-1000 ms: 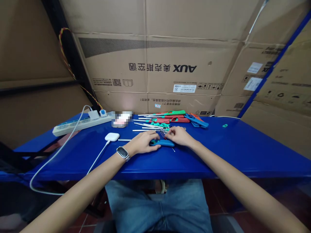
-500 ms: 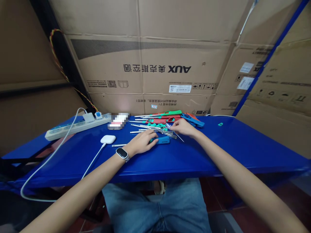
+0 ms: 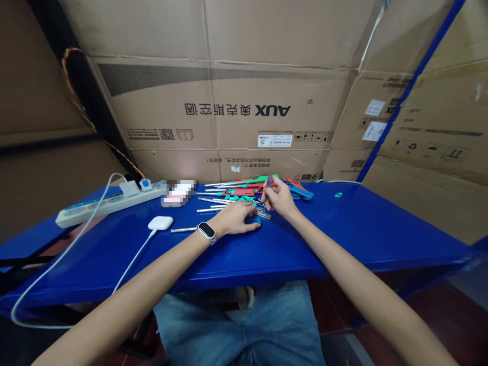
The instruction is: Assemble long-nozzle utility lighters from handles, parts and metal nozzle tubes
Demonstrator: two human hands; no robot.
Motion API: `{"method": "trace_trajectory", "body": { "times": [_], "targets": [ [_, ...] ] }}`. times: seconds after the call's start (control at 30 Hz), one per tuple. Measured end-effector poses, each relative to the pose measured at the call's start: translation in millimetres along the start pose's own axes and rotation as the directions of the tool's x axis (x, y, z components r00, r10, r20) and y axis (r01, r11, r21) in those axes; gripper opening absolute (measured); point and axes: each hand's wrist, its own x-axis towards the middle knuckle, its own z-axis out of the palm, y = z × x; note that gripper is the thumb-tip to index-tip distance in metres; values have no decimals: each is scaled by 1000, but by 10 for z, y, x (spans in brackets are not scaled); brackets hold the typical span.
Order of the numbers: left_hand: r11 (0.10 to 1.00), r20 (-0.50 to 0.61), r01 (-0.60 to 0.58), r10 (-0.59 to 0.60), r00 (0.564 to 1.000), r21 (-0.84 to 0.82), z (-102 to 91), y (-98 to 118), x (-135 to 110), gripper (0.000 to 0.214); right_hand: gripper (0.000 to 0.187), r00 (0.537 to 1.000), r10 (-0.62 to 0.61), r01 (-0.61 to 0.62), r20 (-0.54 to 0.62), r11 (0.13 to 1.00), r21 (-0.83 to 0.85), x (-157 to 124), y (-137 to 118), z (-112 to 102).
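Note:
My left hand (image 3: 237, 218), with a watch on its wrist, lies curled over a blue lighter body (image 3: 253, 219) on the blue table (image 3: 343, 234). My right hand (image 3: 279, 195) is closed in a pinch on a small screwdriver (image 3: 268, 187) with a clear purple handle, held upright, its tip down near the lighter body. Just behind both hands lies a pile of long-nosed lighters (image 3: 244, 190) in red, green and blue with thin metal tubes.
A white power strip (image 3: 102, 202) with plugs lies at the table's back left, and a white earbud case (image 3: 160, 222) on a cable sits in front of it. A small teal part (image 3: 337, 194) rests at the right. Large cardboard boxes (image 3: 236, 101) wall the back.
My right hand picked the small screwdriver up from the pile and turned it upright over the blue lighter body. My left hand stayed on the lighter body. The view shifted right.

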Motion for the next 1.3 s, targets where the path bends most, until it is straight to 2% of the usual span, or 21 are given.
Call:
{"method": "trace_trajectory", "body": {
  "times": [0.2,0.37,0.87,1.3],
  "targets": [
    [992,-33,16,-21,999,-125,94,-73,-73,37,40,993,-109,107,-53,993,-40,-102,111,123],
    [983,-34,10,-17,999,-184,96,-43,-91,40,40,992,-103,93,-75,988,-125,-231,125,122],
    [972,-14,50,-54,998,-231,78,-10,-72,35,36,993,-114,114,4,992,48,-258,120,131],
    [978,6,60,-60,998,-200,71,13,-66,35,36,994,-109,108,10,993,57,-245,122,104]
  ]
}}
